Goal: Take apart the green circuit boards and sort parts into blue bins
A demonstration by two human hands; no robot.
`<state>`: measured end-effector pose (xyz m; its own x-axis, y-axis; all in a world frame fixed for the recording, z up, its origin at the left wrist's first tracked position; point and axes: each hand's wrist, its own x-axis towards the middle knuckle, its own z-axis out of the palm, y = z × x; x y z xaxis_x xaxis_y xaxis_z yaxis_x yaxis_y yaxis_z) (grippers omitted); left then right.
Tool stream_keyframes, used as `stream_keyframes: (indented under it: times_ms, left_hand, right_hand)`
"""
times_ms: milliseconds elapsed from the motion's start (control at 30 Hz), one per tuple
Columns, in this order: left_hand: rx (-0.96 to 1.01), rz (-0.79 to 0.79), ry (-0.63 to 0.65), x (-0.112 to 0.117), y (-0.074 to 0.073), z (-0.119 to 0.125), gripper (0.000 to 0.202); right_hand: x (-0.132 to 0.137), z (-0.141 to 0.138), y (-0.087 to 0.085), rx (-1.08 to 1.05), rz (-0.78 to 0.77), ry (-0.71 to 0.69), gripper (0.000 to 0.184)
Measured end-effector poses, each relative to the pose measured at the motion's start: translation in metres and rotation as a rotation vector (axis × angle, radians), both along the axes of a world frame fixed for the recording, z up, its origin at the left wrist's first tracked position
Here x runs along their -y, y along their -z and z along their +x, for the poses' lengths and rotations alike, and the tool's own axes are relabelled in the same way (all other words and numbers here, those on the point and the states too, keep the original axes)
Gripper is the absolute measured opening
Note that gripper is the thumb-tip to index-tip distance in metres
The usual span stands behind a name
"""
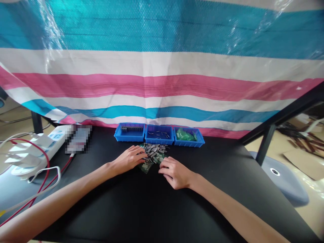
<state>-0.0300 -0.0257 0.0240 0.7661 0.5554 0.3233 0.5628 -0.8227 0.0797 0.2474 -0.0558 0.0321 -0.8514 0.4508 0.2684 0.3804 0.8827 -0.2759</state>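
A heap of small metal parts, slim grey pieces with thin pins or shafts (pixel 153 150), lies on a crumpled green see-through plastic sheet or bag (pixel 146 168) on the black table. My left hand (pixel 129 158) rests at the heap's left side, its fingers bent in over the edge of the parts. On the right side, my right hand (pixel 175 172) is closed, thumb and fingers drawn together close to the sheet's right edge. What either set of fingertips holds is too small or hidden to make out.
Behind the heap stand three blue bins: the left bin (pixel 130 138) with a row of small cylinders, the middle bin (pixel 159 139) with a few thin parts, the right bin (pixel 188 141) with green plastic. A power strip (pixel 54 143) with cables lies left. Striped sheeting (pixel 162 84) hangs behind.
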Motion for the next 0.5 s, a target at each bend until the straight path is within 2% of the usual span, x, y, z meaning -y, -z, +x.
stream_keyframes:
  times_ms: [100, 200, 367, 500]
  left_hand:
    - [0.021, 0.004, 0.017, 0.0, 0.0, 0.0, 0.024]
    - [0.041, 0.0, 0.019, 0.001, -0.001, 0.0, 0.023]
    - [0.029, -0.052, 0.019, 0.001, -0.006, 0.005, 0.019]
    - [0.03, -0.083, 0.022, -0.001, -0.01, 0.008, 0.017]
  right_hand:
    - [0.003, 0.002, 0.002, 0.026, 0.036, 0.098, 0.012]
    - [0.01, 0.002, 0.002, 0.14, 0.058, 0.208, 0.013]
    - [0.022, 0.003, 0.0, 0.203, 0.109, 0.295, 0.012]
    - [0.026, 0.008, -0.001, 0.2, 0.117, 0.507, 0.008]
